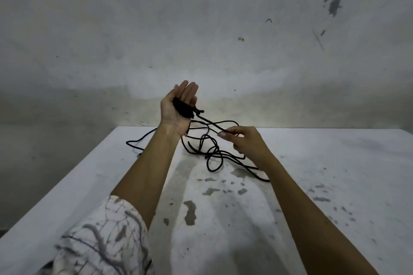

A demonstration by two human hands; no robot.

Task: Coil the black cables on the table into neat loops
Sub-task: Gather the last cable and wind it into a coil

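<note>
My left hand point(176, 109) is raised above the table's far edge, palm toward me and fingers straight. Several turns of black cable point(184, 108) are wound across its palm, with a plug end sticking out to the right. From there a strand runs down to my right hand point(242, 140), which pinches it between thumb and fingers. The loose remainder of the cable point(214, 154) lies tangled on the table under and between both hands. One end trails off to the left point(134, 144).
The white table point(335, 163) is stained and chipped, with grey patches in the middle and on the right. A stained grey wall point(201, 29) rises right behind its far edge. My patterned left sleeve point(100, 239) is at the lower left.
</note>
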